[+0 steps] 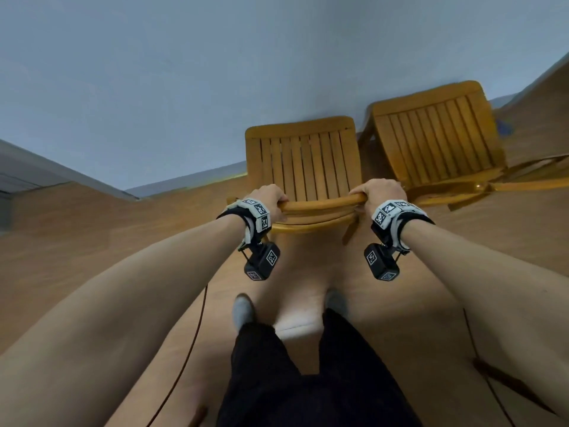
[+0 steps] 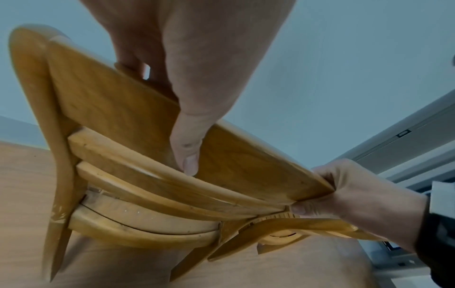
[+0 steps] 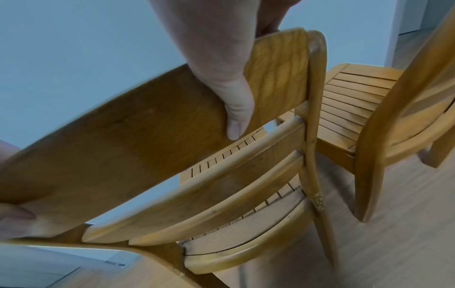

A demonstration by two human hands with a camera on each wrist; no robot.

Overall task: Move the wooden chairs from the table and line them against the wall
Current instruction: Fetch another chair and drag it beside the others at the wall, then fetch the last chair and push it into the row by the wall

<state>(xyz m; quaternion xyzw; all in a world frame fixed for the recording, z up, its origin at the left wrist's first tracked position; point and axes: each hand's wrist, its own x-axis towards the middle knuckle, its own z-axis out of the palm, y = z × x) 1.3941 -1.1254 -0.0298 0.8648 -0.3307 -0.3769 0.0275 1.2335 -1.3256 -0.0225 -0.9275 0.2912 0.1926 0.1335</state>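
**Chair two nearly parked, can't see how many are left**

Watching the feed from my desk here. Both hands are on the top rail of the chair in hand (image 1: 303,167): left hand (image 1: 271,200) wrapped over the left end, right hand (image 1: 377,192) over the right end, fingers curled over the front edge and thumbs pressed on the back of the rail. The left wrist cam shows the left thumb (image 2: 187,154) flat on the wood, and the right wrist cam shows the same for the right thumb (image 3: 236,117). So both are clenched round the rail, nothing loose.

In the head view the chair sits at 12 o'clock from the person's feet, seat facing the wall (image 1: 215,72), front edge looking close to the skirting. I can't tell from these views whether all four legs are on the wooden floor (image 1: 92,241) or it's tipped a bit.

At about 2 o'clock there's a second chair (image 1: 437,137), also seat-first to the wall, just beside the held one with a narrow gap. It looks a little skewed compared to mine.

My read: one chair is placed, this one is at the end of its trip and just needs setting down and squaring up. The table isn't in any view, so I can't say how many chairs remain
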